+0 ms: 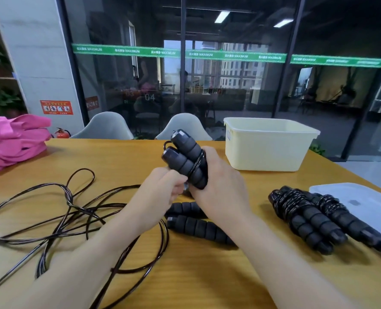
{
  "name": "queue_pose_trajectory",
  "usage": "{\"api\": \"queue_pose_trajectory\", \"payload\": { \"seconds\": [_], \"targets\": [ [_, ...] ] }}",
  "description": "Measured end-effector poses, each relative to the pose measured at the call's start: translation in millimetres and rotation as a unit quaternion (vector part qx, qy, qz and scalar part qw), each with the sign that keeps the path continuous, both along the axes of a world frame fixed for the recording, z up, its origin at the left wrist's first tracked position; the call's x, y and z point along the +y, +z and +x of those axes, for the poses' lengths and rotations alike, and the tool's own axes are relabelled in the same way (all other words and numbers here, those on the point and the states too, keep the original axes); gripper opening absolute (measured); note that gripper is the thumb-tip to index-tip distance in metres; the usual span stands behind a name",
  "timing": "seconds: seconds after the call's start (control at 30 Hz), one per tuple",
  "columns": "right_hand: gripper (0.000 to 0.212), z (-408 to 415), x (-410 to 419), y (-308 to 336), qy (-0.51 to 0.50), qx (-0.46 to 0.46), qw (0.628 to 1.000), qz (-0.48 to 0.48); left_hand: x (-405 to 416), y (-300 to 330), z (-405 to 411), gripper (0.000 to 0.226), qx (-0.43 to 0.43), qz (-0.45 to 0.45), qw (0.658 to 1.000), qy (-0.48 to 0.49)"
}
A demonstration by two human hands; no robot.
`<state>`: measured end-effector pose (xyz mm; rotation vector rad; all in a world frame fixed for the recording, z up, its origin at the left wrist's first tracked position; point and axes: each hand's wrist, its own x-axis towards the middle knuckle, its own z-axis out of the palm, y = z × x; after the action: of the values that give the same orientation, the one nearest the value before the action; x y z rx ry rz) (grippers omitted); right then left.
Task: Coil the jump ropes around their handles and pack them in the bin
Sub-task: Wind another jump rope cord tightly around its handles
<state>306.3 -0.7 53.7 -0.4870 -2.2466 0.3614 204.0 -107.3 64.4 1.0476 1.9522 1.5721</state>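
The work surface is a wooden table (122,157) with a warm yellow-brown top, and both hands meet above its middle. The right hand (216,184) wraps around a pair of black foam handles (185,157) held side by side and tilted up and to the left, with a turn or two of cord crossing them; the left hand (162,192) is closed at their lower end, its fingers curled against the handles, though what they pinch there is hidden. The two hands touch each other. Left of the left hand, the loose black rope (69,210) sprawls in tangled loops across the table toward the near edge. Just below the hands lie two more black handles (198,226) flat on the wood. To the right of the right hand rest coiled jump ropes (305,215), cord wound around their handles, partly lying on a translucent lid (368,201). Beyond the right hand stands the cream plastic bin (267,150), open-topped. Far left of the hands sits a heap of pink cloth (13,141). Behind the table are two pale grey chairs (182,128), a red fire extinguisher (62,133), and a dark glass wall (229,85) banded with a green stripe.
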Motion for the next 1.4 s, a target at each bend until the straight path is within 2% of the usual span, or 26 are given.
{"api": "queue_pose_trajectory", "payload": {
  "seconds": [0.07, 0.1, 0.17, 0.23, 0.33, 0.4, 0.43, 0.47, 0.5, 0.53, 0.6, 0.63, 0.67, 0.73, 0.77, 0.83, 0.93, 1.03, 1.2, 1.23, 1.3, 1.33, 1.4],
  "targets": [
    [0.039, -2, 0, -3, -0.013, 0.012, 0.999, 0.039, -1, 0, 5, 0.050, -0.035, 0.025, 0.999, -0.021],
    [0.041, -4, 0, -6, -0.015, 0.011, 0.998, 0.054, -1, -2, 7, 0.051, -0.009, 0.046, 0.998, -0.033],
    [0.045, -7, 1, -12, -0.012, 0.004, 0.997, 0.080, -6, -3, 13, 0.039, 0.043, 0.074, 0.995, -0.053],
    [0.053, -5, 3, -11, 0.027, 0.004, 0.997, 0.070, -9, -3, 12, 0.031, 0.044, 0.103, 0.992, -0.056],
    [0.065, 5, 8, 1, 0.163, 0.015, 0.986, -0.030, -15, 3, 0, 0.027, 0.054, 0.116, 0.990, -0.053],
    [0.059, 11, 15, 9, 0.236, 0.026, 0.961, -0.142, -22, 7, -11, 0.028, 0.042, 0.113, 0.989, -0.081],
    [0.050, 13, 19, 13, 0.260, 0.030, 0.943, -0.204, -25, 8, -17, 0.030, 0.033, 0.112, 0.989, -0.094],
    [0.040, 14, 20, 16, 0.280, 0.027, 0.920, -0.272, -28, 10, -22, 0.034, 0.023, 0.116, 0.987, -0.105],
    [0.039, 14, 21, 18, 0.303, 0.011, 0.886, -0.351, -31, 11, -28, 0.036, 0.017, 0.121, 0.986, -0.115],
    [0.053, 14, 19, 20, 0.327, -0.019, 0.836, -0.439, -33, 12, -31, 0.036, 0.018, 0.125, 0.983, -0.131],
    [0.081, 15, 12, 21, 0.376, -0.086, 0.712, -0.587, -35, 12, -34, 0.032, 0.034, 0.124, 0.977, -0.172],
    [0.082, 16, 10, 20, 0.397, -0.099, 0.658, -0.632, -36, 11, -34, 0.031, 0.042, 0.117, 0.974, -0.190],
    [0.076, 16, 9, 19, 0.410, -0.097, 0.621, -0.661, -37, 11, -34, 0.031, 0.047, 0.108, 0.973, -0.199],
    [0.057, 14, 9, 15, 0.426, -0.081, 0.576, -0.693, -37, 10, -35, 0.033, 0.055, 0.088, 0.976, -0.192],
    [0.051, 13, 10, 13, 0.433, -0.073, 0.566, -0.698, -36, 11, -34, 0.037, 0.056, 0.079, 0.979, -0.180],
    [0.049, 8, 13, 10, 0.435, -0.056, 0.588, -0.680, -34, 11, -34, 0.047, 0.038, 0.071, 0.985, -0.150],
    [0.054, 3, 12, 9, 0.414, -0.028, 0.678, -0.607, -31, 11, -32, 0.047, 0.000, 0.030, 0.994, -0.103],
    [0.046, 4, 9, 9, 0.377, 0.009, 0.764, -0.523, -29, 10, -32, 0.053, -0.033, -0.019, 0.997, -0.071],
    [0.037, 3, 1, 11, 0.299, 0.077, 0.845, -0.436, -29, 14, -32, 0.051, -0.041, 0.001, 0.996, -0.082],
    [0.039, 3, 3, 9, 0.276, 0.082, 0.879, -0.380, -29, 16, -31, 0.054, -0.047, 0.005, 0.994, -0.095],
    [0.052, 2, 13, 2, 0.193, 0.044, 0.960, -0.196, -29, 18, -28, 0.054, -0.071, 0.007, 0.989, -0.127],
    [0.058, 2, 17, -3, 0.144, 0.005, 0.985, -0.098, -28, 18, -25, 0.053, -0.086, 0.008, 0.987, -0.132],
    [0.067, -1, 20, -12, 0.066, -0.038, 0.996, 0.036, -25, 15, -20, 0.050, -0.102, 0.010, 0.988, -0.113]
  ]
}}
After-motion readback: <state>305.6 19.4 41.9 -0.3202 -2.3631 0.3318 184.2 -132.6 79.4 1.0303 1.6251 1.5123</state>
